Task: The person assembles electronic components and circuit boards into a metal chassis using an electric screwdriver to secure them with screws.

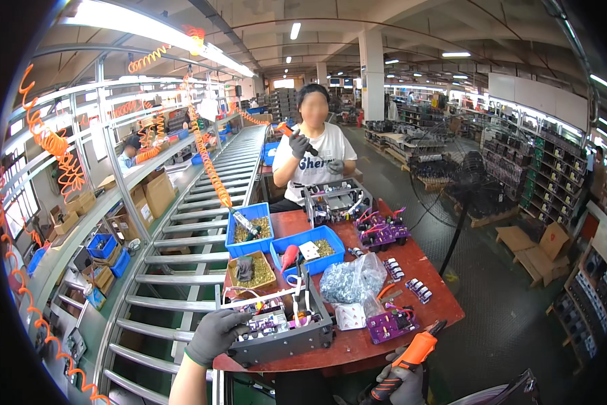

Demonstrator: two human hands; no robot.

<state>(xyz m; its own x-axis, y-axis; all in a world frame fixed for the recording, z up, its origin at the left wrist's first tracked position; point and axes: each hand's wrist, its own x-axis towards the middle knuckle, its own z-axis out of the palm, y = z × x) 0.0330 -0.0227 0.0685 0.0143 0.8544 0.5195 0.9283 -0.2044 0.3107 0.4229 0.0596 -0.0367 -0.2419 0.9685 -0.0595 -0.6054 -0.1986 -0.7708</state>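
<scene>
In a dark grey glove, my left hand rests at the left side of an open dark metal case. Its fingers stretch over the case's edge onto a circuit board inside; the fingertips' contact is partly hidden. White and black cables rise from the case. My right hand, also gloved, is wrapped round an orange and black power screwdriver, off the table's front edge. Between the hands lie a purple circuit board and a clear plastic bag of small metal parts.
Blue bins and a yellow tray hold brass-coloured screws on the red table. Across it, a co-worker holds an orange tool beside another open case. A roller conveyor runs left; a fan stands right.
</scene>
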